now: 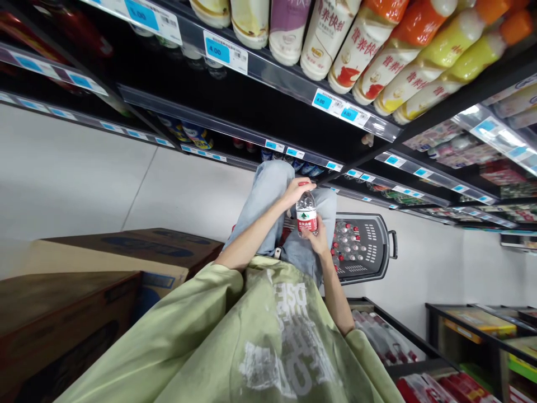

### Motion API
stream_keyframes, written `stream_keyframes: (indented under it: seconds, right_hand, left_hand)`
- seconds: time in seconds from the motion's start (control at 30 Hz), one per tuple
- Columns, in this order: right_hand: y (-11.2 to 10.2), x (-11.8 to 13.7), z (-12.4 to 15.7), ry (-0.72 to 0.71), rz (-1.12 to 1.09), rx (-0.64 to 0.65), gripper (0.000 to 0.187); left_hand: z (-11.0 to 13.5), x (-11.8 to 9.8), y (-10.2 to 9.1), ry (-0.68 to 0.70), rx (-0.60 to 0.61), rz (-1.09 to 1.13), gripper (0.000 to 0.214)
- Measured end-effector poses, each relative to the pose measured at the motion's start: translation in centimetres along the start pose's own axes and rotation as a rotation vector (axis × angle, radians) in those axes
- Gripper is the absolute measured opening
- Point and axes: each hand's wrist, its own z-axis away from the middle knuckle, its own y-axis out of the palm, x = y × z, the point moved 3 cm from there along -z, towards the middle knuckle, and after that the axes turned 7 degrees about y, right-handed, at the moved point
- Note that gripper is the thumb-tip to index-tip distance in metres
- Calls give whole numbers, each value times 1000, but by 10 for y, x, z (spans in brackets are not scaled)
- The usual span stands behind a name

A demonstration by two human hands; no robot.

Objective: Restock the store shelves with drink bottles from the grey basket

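Observation:
A clear water bottle (306,212) with a red cap and red label is held upright in front of my knees. My left hand (297,191) is wrapped over its top around the cap. My right hand (318,238) grips the lower part of the bottle from below. Behind the bottle, a dark shopping basket (371,249) sits on the floor with several more red-capped bottles in it. My green shirt and grey jeans fill the lower centre of the view.
Black store shelves with blue price tags run overhead and to the right, stocked with drink bottles (377,50). Brown cardboard boxes (126,252) stand on the left. Low shelves with red packages (419,380) are at the lower right. The floor is pale.

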Motion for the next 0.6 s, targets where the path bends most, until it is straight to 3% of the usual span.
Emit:
stream_keyframes:
  seconds: [0.2, 0.6]
  right_hand:
    - [-1, 2, 0, -7, -61, 0, 79]
    - [5, 9, -3, -42, -45, -6, 71]
  left_hand:
    - [2, -3, 1, -6, 68, 183, 44]
    - [5, -8, -1, 36, -50, 202, 42]
